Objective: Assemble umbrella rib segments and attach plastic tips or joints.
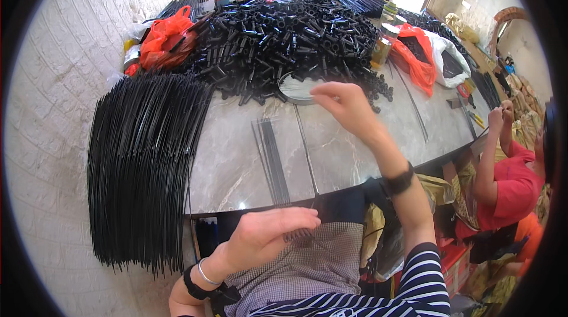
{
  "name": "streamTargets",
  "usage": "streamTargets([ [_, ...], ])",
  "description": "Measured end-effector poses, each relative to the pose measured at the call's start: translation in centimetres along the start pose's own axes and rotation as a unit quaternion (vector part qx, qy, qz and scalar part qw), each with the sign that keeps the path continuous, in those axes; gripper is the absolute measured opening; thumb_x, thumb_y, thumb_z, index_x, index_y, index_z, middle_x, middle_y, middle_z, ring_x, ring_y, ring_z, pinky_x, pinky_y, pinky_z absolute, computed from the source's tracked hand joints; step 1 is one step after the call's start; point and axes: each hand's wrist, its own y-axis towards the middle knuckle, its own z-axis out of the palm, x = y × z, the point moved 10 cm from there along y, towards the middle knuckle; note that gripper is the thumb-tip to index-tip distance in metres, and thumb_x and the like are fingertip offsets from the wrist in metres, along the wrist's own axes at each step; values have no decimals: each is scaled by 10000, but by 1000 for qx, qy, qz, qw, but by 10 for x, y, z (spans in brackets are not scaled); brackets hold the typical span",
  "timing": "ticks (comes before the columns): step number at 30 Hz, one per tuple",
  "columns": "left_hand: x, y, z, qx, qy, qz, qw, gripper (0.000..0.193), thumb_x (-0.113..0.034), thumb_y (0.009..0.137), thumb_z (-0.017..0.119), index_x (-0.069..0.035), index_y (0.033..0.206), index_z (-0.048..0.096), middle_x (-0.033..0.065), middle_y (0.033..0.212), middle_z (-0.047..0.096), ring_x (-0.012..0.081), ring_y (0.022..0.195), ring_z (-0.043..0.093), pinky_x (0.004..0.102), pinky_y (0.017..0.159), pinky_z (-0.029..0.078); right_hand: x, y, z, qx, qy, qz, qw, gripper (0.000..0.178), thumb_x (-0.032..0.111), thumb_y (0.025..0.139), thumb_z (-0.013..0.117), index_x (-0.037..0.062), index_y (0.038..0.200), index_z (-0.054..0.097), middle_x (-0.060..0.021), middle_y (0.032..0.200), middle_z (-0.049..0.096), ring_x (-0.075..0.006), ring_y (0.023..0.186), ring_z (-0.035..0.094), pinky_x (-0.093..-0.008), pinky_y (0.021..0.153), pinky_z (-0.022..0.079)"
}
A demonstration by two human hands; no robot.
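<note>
Reaching out over the marble table (248,157), your right hand (346,107) has its fingers (322,93) drawn together just short of the small round dish (296,88); whether they pinch anything is too small to tell. Your left hand (266,234) sits low at the near table edge, fingers curled loosely over a comb-like row of thin black rods (296,237) in your lap; how firmly it grips them cannot be made out. Between your two hands a short bundle of black rods (273,160) lies flat on the table. Beyond your right fingertips rises a big heap of black tube pieces (284,33). Left of your left hand, a thick sheaf of long black rods (139,163) hangs over the table side. Orange bags (165,39) flank the heap, and another person in a red shirt (512,184) works to your right.
</note>
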Motion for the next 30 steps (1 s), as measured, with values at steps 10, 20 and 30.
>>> streamTargets([
  [10, 3, -3, -4, -2, -27, -9, 1000, 579, 219, 657, 497, 15, 1171, 670, 157, 1131, 708, 327, 1120, 683, 373, 945, 577, -112, 56, 81, 85, -332, 26, 939, 154, 143, 868, 600, 51, 901, 720, -136, 972, 670, -323, 980, 660, -450, 833, 545],
  [20, -3, 0, -5, -7, 9, 14, 1000, 494, 213, 627, 508, 19, 1050, 674, 130, 1033, 715, 333, 1134, 678, 378, 902, 585, -106, 66, 78, 53, -319, 24, 946, 108, 113, 885, 569, 45, 900, 652, -160, 982, 644, -348, 975, 633, -459, 827, 547],
  [30, -6, 4, -4, -16, 32, -1, 999, 475, 210, 611, 557, 15, 1028, 675, 135, 990, 744, 360, 1112, 692, 372, 874, 594, -108, 59, 70, 14, -298, 14, 954, 97, 136, 839, 654, 69, 888, 702, -116, 941, 653, -296, 1023, 616, -421, 849, 538],
])
